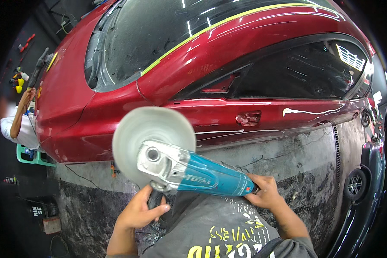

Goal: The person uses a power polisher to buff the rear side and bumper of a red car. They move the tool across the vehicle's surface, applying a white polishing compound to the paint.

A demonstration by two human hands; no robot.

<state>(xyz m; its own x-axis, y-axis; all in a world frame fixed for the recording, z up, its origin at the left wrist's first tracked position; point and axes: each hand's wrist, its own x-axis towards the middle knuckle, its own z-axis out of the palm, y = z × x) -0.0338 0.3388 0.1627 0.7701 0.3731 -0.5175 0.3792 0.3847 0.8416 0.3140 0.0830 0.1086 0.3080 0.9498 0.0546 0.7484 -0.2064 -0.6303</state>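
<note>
A teal power polisher with a scuffed metal head lies across the front of my body. Its round whitish pad looks smeared, as if spinning, and overlaps the view of the red car's side. My left hand is wrapped round the black side handle below the head. At the tail end of the body, my right hand grips the tool. Behind it stands the red car, with white streaks of compound along its door. Whether the pad touches the paint I cannot tell.
At the car's front, another person in white holds a dark tool. A pale green stool stands by them. Cables trail over the wet-looking floor. A dark car is at the right, past a drain grate. Yellow-green tape edges the windshield.
</note>
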